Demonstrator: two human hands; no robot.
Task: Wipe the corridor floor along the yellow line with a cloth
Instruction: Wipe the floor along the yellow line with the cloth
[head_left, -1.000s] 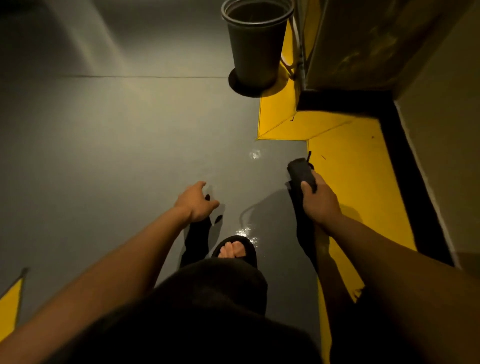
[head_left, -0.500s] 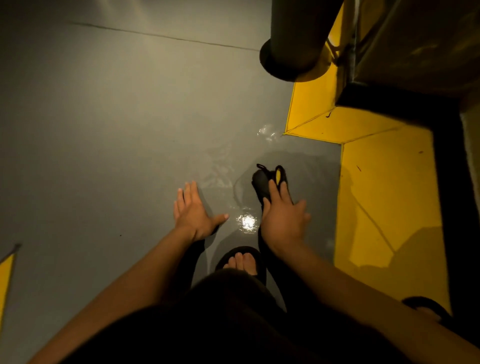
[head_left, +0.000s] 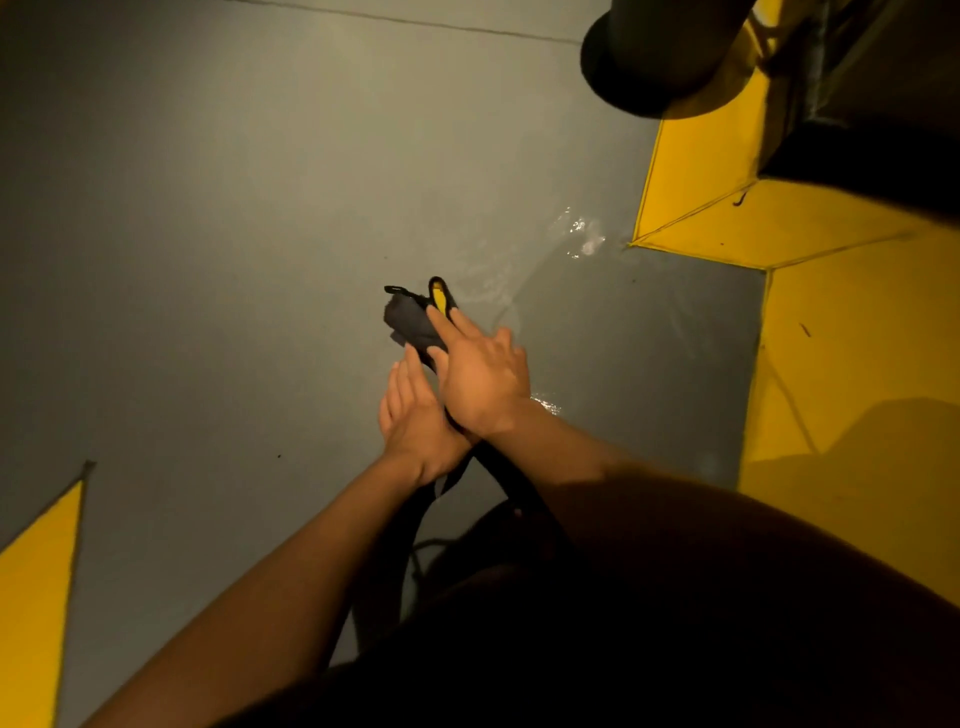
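Both hands meet on the cloth (head_left: 415, 325), and what matters for the coming stroke is where the yellow line (head_left: 831, 364) lies from there: off to my right, well apart from the cloth, with a stretch of grey floor (head_left: 208, 234) and a wet sheen (head_left: 584, 236) between them. So I judge the wipe has to travel rightward, or the cloth must be carried over before I push it along the paint.

That cloth is dark, with a small yellow tag at its far end. Its long axis runs away from me and a little to the left, from under my palms out past my fingertips. It sits on or just above the grey floor; I cannot tell which.

My right hand (head_left: 480, 379) is the nearer one to the line. It lies on top of the cloth with fingers straight and slightly spread, two of them reaching toward the yellow tag, pressing flat and not pinching. My left hand (head_left: 415, 415) is tucked beside and partly beneath the right, fingers straight and together, touching the cloth's near edge. Whether its thumb hooks under the fabric is hidden by the right hand.

Both forearms converge from below, the right crossing slightly over the left. A dark bin (head_left: 660, 57) stands far ahead at the yellow corner.
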